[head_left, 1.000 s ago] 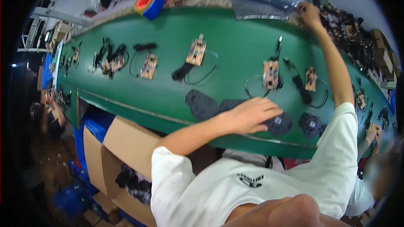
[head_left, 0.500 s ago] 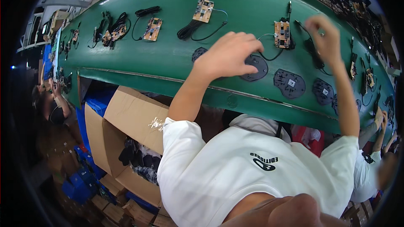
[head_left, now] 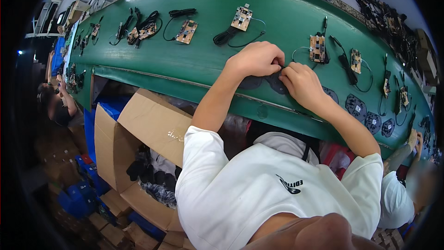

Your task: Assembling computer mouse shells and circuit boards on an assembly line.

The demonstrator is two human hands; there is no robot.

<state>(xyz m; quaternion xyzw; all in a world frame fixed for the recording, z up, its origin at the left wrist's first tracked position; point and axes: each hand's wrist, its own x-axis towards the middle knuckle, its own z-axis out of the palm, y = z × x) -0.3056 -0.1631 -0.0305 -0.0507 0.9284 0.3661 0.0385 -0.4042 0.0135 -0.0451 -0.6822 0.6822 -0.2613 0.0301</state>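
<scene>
My left hand (head_left: pixel 259 59) and my right hand (head_left: pixel 301 83) meet, fingers closed and fingertips almost touching. Pinched between them is a short dark stretch of black cable (head_left: pixel 281 67), mostly hidden by the fingers. Just beneath lies a dark grey plastic shell (head_left: pixel 276 86), partly covered by my right hand. Another dark shell (head_left: pixel 251 82) sits under my left wrist. Beyond my right hand rests a tan circuit board (head_left: pixel 317 49) with a thin pale wire and black cable.
Several more boards with coiled cables, such as one board (head_left: pixel 242 17), lie along the green bench (head_left: pixel 152 60). Further dark shells (head_left: pixel 356 106) line its near edge at right. An open cardboard box (head_left: pixel 107 148) stands below the bench at left. Co-workers sit at both ends.
My right hand has come down and left from above the bench to join my left hand, closing at the cable. The view has shifted a little, moving the boards rightward in the picture.
</scene>
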